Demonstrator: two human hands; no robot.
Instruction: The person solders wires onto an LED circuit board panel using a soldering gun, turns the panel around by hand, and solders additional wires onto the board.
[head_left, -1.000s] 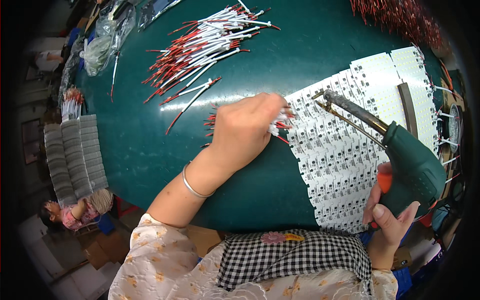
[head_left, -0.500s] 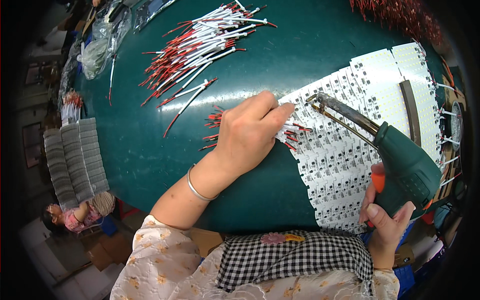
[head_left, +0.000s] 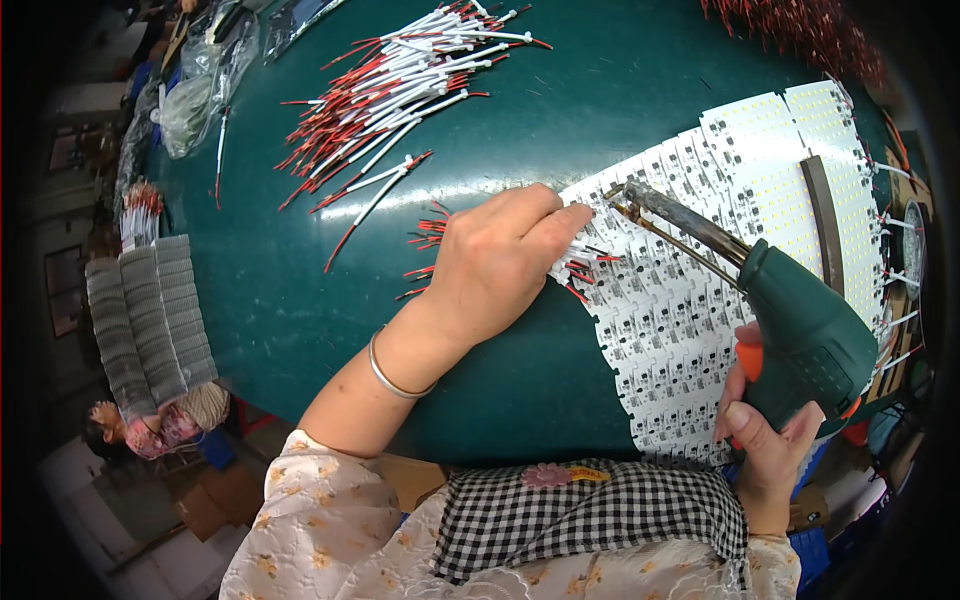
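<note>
My left hand (head_left: 500, 258) is closed round a bundle of short red-and-white wires (head_left: 574, 268), whose red ends stick out on both sides. It rests at the left corner of a fan of white circuit boards (head_left: 665, 345) printed with black marks. My right hand (head_left: 768, 432) grips the handle of a green soldering gun (head_left: 808, 318) with an orange trigger. The gun's dark barrel points up and left over the boards, and its tip is close to my left fingertips. Whether the tip touches a board, I cannot tell.
A heap of white-sleeved red wires (head_left: 400, 105) lies on the green table (head_left: 300, 290) at the far left. More red wires (head_left: 800, 40) are piled at the back right. A dark curved bar (head_left: 822, 225) lies across the boards. Stacked grey panels (head_left: 155, 325) stand left; a person (head_left: 165, 430) sits beyond.
The soldering gun has shifted slightly left, bringing its tip nearer my left fingers. My left hand stays almost where it was, still round the wires.
</note>
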